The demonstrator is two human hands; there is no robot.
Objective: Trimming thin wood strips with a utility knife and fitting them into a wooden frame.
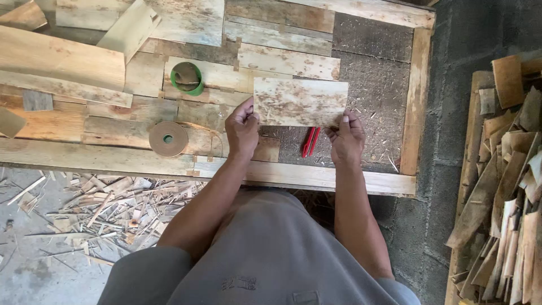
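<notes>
I pinch a pale veneer sheet (300, 101) flat over the desk (333, 179), my left hand (243, 131) and right hand (346, 138) each closed on a lower corner, 1 red cutter (310, 142) lying between them

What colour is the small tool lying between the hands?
Red, seen in the head view.

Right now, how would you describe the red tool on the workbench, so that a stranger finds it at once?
On the wooden workbench, look just below the pale veneer sheet held by both hands. The red tool lies between the left hand and right hand. It is the only red thing there.
</notes>
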